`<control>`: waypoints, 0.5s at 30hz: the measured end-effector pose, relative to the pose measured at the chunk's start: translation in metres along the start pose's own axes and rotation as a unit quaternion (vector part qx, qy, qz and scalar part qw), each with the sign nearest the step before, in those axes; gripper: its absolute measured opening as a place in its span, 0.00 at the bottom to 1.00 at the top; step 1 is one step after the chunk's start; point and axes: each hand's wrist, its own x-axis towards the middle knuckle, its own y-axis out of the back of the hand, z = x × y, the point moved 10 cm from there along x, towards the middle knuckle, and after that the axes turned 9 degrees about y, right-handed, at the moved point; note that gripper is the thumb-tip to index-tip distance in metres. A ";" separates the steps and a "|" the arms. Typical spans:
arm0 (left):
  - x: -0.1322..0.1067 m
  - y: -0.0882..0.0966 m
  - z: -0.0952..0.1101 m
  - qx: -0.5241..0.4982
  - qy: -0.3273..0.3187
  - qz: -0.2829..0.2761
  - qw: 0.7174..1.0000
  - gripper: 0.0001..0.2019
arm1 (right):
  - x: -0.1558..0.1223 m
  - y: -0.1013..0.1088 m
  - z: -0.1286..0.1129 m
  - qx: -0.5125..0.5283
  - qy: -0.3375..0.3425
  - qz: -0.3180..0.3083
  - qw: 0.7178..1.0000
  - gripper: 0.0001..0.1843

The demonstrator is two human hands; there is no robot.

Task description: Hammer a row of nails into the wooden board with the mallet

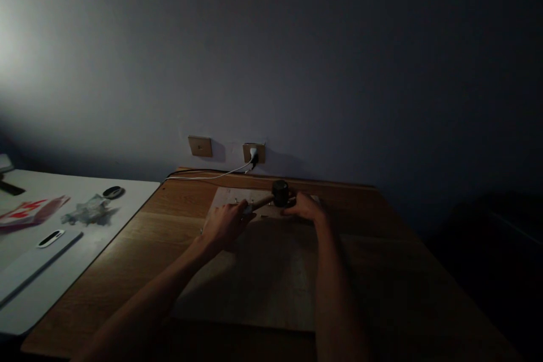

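My left hand (pixel 229 220) is wrapped round the pale handle (pixel 263 202) of a mallet with a dark, blocky head (pixel 280 193). The mallet is held over the far part of a thin light wooden board (pixel 263 271). Close behind and right of the mallet head, my right hand (pixel 306 206) is curled low at the board, its fingertips drawn together. What they pinch, if anything, is hidden in shadow. A few small upright pegs or nails (pixel 236 201) stand along the board's far edge, too small and dim to name surely.
The board lies on a wooden table (pixel 382 271) against a wall. A white cable (pixel 220 176) runs to a wall socket (pixel 254 153). On a white table (pixel 76 260) at left lie crumpled clear plastic (pixel 92 210), a red-and-white packet (pixel 31 212) and a dark oval object (pixel 113 192).
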 end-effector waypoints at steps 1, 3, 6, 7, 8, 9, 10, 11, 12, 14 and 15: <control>0.000 -0.001 -0.001 -0.001 0.004 0.001 1.000 0.18 | 0.000 0.000 0.000 0.001 0.000 0.001 1.000 0.21; -0.001 -0.003 -0.002 -0.008 0.006 0.000 1.000 0.17 | 0.000 0.002 -0.001 0.000 0.000 0.006 1.000 0.23; -0.004 -0.004 -0.008 -0.047 0.012 0.013 0.999 0.16 | 0.001 0.009 0.001 -0.004 -0.003 0.020 1.000 0.28; -0.005 -0.003 -0.012 -0.065 0.019 0.022 0.997 0.15 | 0.001 0.012 0.002 -0.007 -0.004 0.025 1.000 0.29; -0.005 -0.002 -0.016 -0.083 0.027 0.033 0.996 0.15 | 0.002 0.014 0.002 -0.010 -0.004 0.028 1.000 0.29; -0.005 0.000 -0.020 -0.097 0.035 0.043 0.994 0.16 | 0.002 0.015 0.001 -0.013 -0.002 0.030 0.999 0.27; -0.005 0.001 -0.023 -0.106 0.044 0.048 0.992 0.16 | 0.004 0.016 -0.001 -0.017 0.002 0.030 0.999 0.24; -0.004 0.002 -0.026 -0.113 0.052 0.050 0.991 0.17 | 0.005 0.014 -0.005 -0.019 0.007 0.027 0.999 0.22; -0.003 0.002 -0.028 -0.120 0.059 0.048 0.990 0.17 | 0.007 0.011 -0.010 -0.019 0.014 0.020 1.000 0.20; -0.002 0.002 -0.030 -0.133 0.068 0.040 0.988 0.17 | 0.010 0.000 -0.022 -0.014 0.031 -0.006 0.999 0.17; -0.001 0.003 -0.031 -0.138 0.072 0.036 0.987 0.18 | 0.012 -0.008 -0.028 -0.012 0.041 -0.024 0.999 0.16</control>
